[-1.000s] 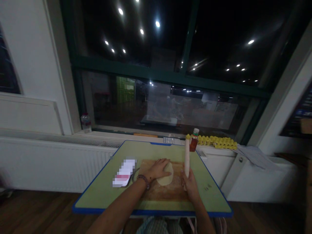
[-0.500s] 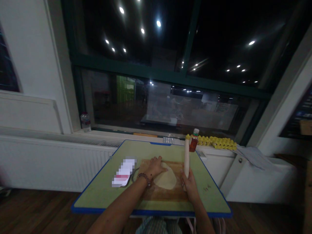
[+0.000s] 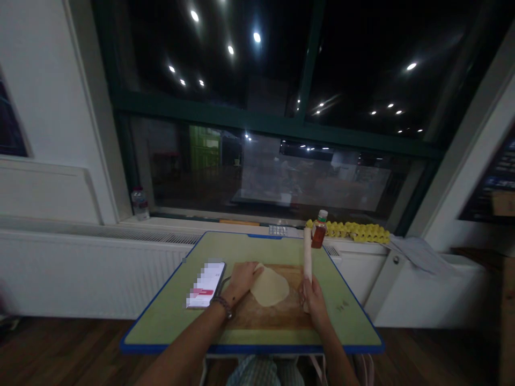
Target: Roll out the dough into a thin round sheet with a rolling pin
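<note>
A flat, pale sheet of dough point(image 3: 269, 288) lies on a wooden board point(image 3: 265, 320) on the small table. My left hand point(image 3: 244, 280) is at the dough's upper left edge, thumb and fingers closed on that edge. A beaded bracelet circles the left wrist. To the right of the dough, my right hand point(image 3: 315, 301) is wrapped round a light rolling pin point(image 3: 308, 252), which stands nearly upright above the board's right side. The pin's lower part is partly hidden by the fingers.
A phone point(image 3: 207, 287) with a lit screen lies left of the board on the green, blue-edged table point(image 3: 161, 321). Behind, on the sill, are a bottle of red-brown liquid point(image 3: 319, 230), yellow egg trays point(image 3: 362, 231) and a clear bottle point(image 3: 140, 203).
My left hand has moved left from lying spread over the dough to grasping its edge. The dough has shifted slightly left and changed outline. My right hand still holds the rolling pin upright.
</note>
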`<state>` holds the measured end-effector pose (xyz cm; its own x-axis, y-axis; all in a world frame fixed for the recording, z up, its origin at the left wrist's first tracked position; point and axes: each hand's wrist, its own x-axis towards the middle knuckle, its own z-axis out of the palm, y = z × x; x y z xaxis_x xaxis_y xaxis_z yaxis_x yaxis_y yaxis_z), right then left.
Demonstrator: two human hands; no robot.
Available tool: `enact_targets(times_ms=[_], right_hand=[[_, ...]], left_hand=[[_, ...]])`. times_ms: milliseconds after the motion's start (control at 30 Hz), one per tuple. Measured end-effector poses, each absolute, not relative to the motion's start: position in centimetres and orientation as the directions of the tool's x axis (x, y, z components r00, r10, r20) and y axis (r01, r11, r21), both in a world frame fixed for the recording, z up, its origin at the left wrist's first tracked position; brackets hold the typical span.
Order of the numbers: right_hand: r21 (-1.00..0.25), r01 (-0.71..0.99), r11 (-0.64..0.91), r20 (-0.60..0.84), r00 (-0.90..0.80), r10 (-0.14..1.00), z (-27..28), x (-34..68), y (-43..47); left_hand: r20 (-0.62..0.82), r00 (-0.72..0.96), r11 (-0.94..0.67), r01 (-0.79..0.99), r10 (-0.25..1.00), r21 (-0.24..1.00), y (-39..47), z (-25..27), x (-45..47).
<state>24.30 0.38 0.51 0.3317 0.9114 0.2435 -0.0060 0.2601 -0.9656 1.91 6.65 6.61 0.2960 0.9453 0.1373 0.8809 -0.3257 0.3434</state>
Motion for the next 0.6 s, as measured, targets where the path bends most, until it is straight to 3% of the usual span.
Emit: enact_targets(times_ms=[133, 233, 300, 400, 500, 600], right_hand=[[-0.974, -0.002, 0.227, 0.216, 0.289, 0.933, 0.8, 24.2, 0.3], [-0.921, 0.245, 0.303, 0.354, 0.201, 0.913, 1.7, 24.8, -0.4], [-0.796, 0.495, 0.349, 0.438, 0.072, 0.896, 2.5, 25.4, -1.2], [-0.529, 0.776, 0.344, 0.400, -0.130, 0.907, 3.4, 26.1, -2.4], [-0.318, 0.872, 0.373, 0.350, -0.258, 0.900, 3.5, 25.9, -3.3], [-0.227, 0.903, 0.364, 0.344, -0.275, 0.898, 3.1, 24.8, -3.8]], left_hand=[[0.103, 0.233, -0.254, 0.919, 0.967, 0.303, 5.4, 6.5, 0.9], [0.055, 0.204, -0.211, 0.934, 0.977, 0.287, 4.4, 6.3, 0.0], [0.015, 0.216, -0.211, 0.934, 0.976, 0.290, 4.0, 6.3, -0.9], [-0.041, 0.228, -0.206, 0.934, 0.973, 0.292, 3.5, 6.8, -2.7], [-0.043, 0.170, -0.151, 0.949, 0.985, 0.276, 3.1, 8.0, -3.8], [0.165, 0.096, -0.133, 0.963, 0.982, 0.233, 2.9, 9.2, -3.2]])
